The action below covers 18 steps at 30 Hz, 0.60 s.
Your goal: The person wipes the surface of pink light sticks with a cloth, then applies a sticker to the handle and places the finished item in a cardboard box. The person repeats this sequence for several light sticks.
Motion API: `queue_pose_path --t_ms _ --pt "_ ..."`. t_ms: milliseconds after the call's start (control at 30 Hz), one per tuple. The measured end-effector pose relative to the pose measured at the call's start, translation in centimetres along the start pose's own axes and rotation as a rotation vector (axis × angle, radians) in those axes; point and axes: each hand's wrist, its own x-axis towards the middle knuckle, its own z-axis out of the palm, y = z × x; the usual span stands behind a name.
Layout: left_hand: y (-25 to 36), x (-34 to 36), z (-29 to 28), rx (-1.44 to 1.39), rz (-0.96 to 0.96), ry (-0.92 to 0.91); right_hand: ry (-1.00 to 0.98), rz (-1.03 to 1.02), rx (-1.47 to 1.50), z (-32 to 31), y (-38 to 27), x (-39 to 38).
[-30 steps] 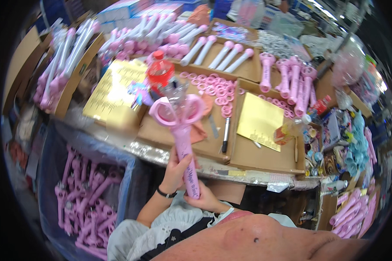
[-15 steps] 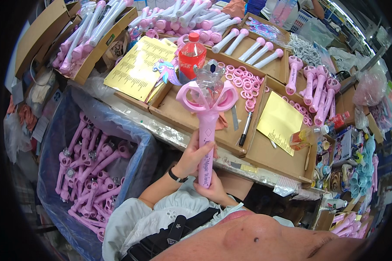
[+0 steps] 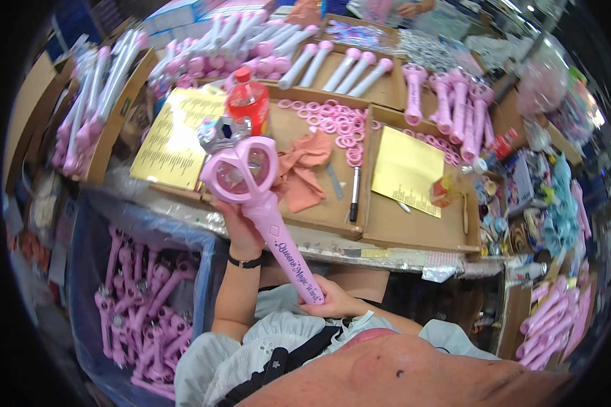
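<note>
I hold a pink toy wand (image 3: 275, 241) with printed script on its shaft and a looped head with a clear faceted top, tilted toward the upper left. My left hand (image 3: 241, 227) is closed on it behind the upper shaft, its fingers mostly hidden. The wand's lower end is in the grip of my right hand (image 3: 319, 298). Behind the head stands a red bottle (image 3: 246, 102), beside an orange cloth (image 3: 305, 173). Cardboard trays (image 3: 423, 234) hold pink rings (image 3: 339, 125), a marker (image 3: 354, 197) and a yellow sheet (image 3: 406, 169).
A blue lined bin (image 3: 88, 271) of pink wand parts is at lower left. White tubes (image 3: 346, 74), pink pieces (image 3: 458, 115) and cardboard boxes (image 3: 125, 102) line the back. Another person's hand (image 3: 411, 8) shows at top. More pink parts (image 3: 550, 319) lie at right.
The wand's head has tipped to the left, with my left hand moved higher and leftward along with it. The orange cloth shows more fully now.
</note>
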Motion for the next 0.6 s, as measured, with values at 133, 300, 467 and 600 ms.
queue_pose_path --t_ms 133,300,467,600 --pt "-0.3 0.0 -0.3 -0.113 -0.123 0.118 0.081 0.005 0.060 -2.2 -4.7 -0.5" --pt "-0.1 -2.8 -1.6 0.404 -0.161 0.095 0.581 -0.147 -0.132 -11.2 -14.2 1.0" --pt "0.0 -5.6 -3.5 0.479 -0.276 0.041 0.950 -0.196 -0.325 -24.7 -23.6 8.5" --pt "0.6 -6.0 -4.9 0.448 -0.380 0.020 1.236 -0.126 -0.321 -32.0 -25.0 12.7"
